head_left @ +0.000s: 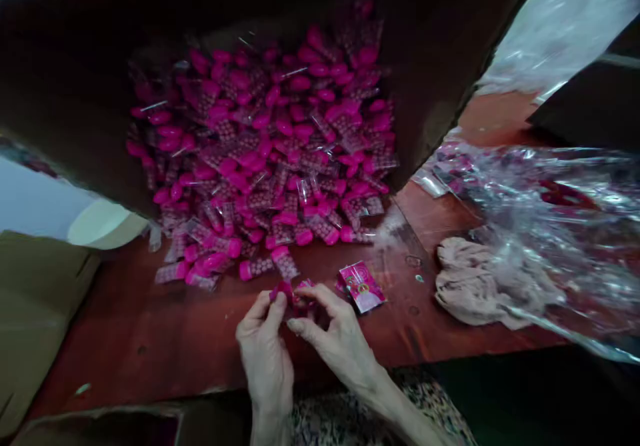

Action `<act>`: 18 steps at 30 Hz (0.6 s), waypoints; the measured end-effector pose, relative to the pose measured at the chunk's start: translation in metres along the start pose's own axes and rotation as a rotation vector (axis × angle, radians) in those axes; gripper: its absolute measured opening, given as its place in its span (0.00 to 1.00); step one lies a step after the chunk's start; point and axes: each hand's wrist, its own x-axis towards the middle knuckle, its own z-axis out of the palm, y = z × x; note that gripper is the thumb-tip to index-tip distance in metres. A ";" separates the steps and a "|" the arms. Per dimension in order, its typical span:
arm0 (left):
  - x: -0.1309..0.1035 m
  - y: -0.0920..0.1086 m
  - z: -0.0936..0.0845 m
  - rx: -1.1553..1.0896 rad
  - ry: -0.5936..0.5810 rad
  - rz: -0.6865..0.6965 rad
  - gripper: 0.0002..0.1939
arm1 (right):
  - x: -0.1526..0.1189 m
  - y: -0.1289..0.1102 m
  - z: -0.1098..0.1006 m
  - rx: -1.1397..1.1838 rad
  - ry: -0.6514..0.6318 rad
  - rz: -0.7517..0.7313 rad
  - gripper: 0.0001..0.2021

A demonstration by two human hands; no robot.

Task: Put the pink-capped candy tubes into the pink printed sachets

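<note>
Far side: one large cardboard box (443, 76), dark-walled and open toward the near side. Beneath, one red-brown worktop (165, 339), scuffed. At far centre, one heap of pink-capped bottles (280, 146), clear tubes full of small pale-pink beads, most caps rounded; dozens, too tangled to count. At right, one crumpled mass of clear plastic film (555, 246); at its near left, one bunched beige cloth (465, 283). At near centre, two bare hands: left hand (266, 356), fingers pinched on a pink piece (281, 291), small, vivid and thin-looking; right hand (343, 339), index and thumb curled around more pink just beside it, firmness of grip impossible to tell. Also unclear: one piece or two. Just right of the right hand, one small stack of pink printed cards (362, 287), at least two, glossy, swirl-patterned on top. On the worktop, two tiny pale scraps (419, 278), one right, one near left.
</note>
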 end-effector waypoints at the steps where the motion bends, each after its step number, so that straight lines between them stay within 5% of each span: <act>1: 0.000 -0.002 0.001 -0.003 -0.040 -0.043 0.16 | -0.001 0.001 -0.001 0.039 0.001 0.004 0.10; 6: 0.002 -0.008 -0.003 -0.023 -0.165 -0.164 0.12 | -0.004 0.005 -0.008 0.061 -0.021 0.005 0.10; 14: 0.007 -0.007 -0.010 -0.007 -0.137 -0.137 0.11 | -0.008 0.005 0.002 -0.100 -0.002 -0.012 0.07; 18: 0.008 -0.009 -0.012 -0.029 -0.167 -0.170 0.12 | -0.005 0.007 0.001 -0.061 -0.043 0.017 0.14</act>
